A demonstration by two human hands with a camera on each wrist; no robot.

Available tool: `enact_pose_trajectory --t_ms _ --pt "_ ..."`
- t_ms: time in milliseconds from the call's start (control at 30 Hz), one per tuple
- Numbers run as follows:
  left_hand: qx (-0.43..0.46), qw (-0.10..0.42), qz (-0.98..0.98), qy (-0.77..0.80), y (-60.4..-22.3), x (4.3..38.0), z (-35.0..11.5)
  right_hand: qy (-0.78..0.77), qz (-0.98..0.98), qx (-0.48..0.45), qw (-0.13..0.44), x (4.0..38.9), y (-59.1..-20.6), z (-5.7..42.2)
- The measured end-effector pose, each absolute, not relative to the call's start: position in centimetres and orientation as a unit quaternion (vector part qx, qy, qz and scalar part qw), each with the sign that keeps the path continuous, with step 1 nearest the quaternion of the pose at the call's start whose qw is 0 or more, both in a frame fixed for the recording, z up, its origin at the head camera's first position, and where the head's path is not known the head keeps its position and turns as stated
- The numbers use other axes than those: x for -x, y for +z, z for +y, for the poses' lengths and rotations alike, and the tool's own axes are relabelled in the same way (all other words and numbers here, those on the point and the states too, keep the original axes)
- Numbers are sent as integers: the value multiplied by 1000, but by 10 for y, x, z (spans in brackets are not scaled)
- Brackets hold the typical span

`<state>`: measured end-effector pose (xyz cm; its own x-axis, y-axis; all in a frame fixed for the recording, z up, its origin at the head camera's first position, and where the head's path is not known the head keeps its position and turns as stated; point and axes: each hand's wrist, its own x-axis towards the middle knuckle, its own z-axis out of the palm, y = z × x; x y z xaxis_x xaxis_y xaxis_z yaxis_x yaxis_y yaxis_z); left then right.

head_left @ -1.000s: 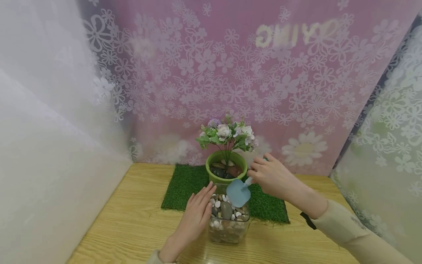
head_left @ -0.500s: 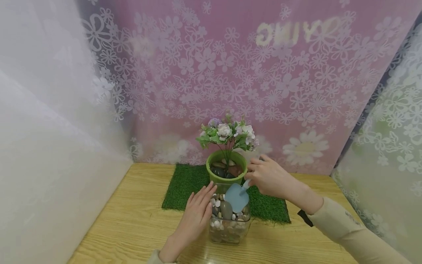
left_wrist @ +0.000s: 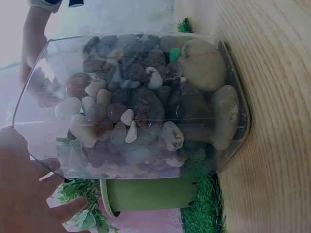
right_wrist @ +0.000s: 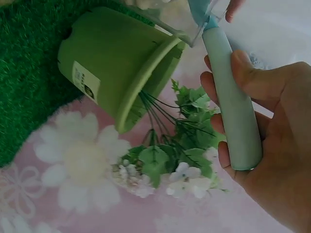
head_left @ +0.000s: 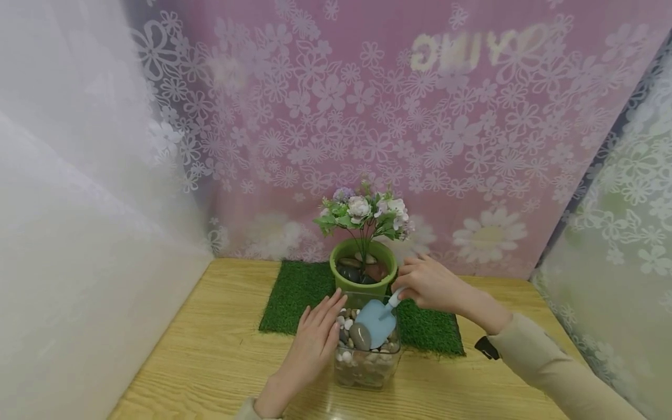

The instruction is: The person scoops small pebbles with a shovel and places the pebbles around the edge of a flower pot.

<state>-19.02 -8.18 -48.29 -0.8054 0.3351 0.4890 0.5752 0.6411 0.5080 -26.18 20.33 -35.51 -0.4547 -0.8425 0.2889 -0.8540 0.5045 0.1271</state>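
A clear container [head_left: 362, 382] full of pebbles stands on the table, with a large grey-brown stone [head_left: 360, 336] on top. My left hand [head_left: 314, 337] rests along its left rim, fingers extended. From the right, my right hand [head_left: 433, 284] grips the pale handle [right_wrist: 233, 104] of a small blue hand trowel [head_left: 379, 322], fingers wrapped round it in the right wrist view. The trowel's blade lies tilted inside the container, against the large stone. Its tip is hidden. Through the clear wall, the left wrist view shows pebbles of mixed sizes [left_wrist: 146, 109].
Just behind the container is a green pot [head_left: 389, 279] with dark and reddish stones and white and purple flowers [head_left: 359, 209]. A green turf mat [head_left: 296, 297] lies on the wooden table [head_left: 199, 350]. A pink floral curtain [head_left: 294, 134] hangs behind.
My right hand has lowered the trowel; its blade has come down and leftward into the pebbles, reaching the large stone. My left hand has stayed at the container's rim.
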Motion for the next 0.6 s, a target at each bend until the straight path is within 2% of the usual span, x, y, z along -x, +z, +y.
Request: enact_pose_trajectory --t_ms 200,467,600 --pt "255 181 -887 -341 -484 190 -81 67 -864 -478 146 261 -367 211" --pt "259 186 -885 -340 -484 190 -82 51 -877 -449 164 246 -375 202" --pt "256 187 -885 -340 -485 190 -81 74 -892 -424 134 242 -379 203"
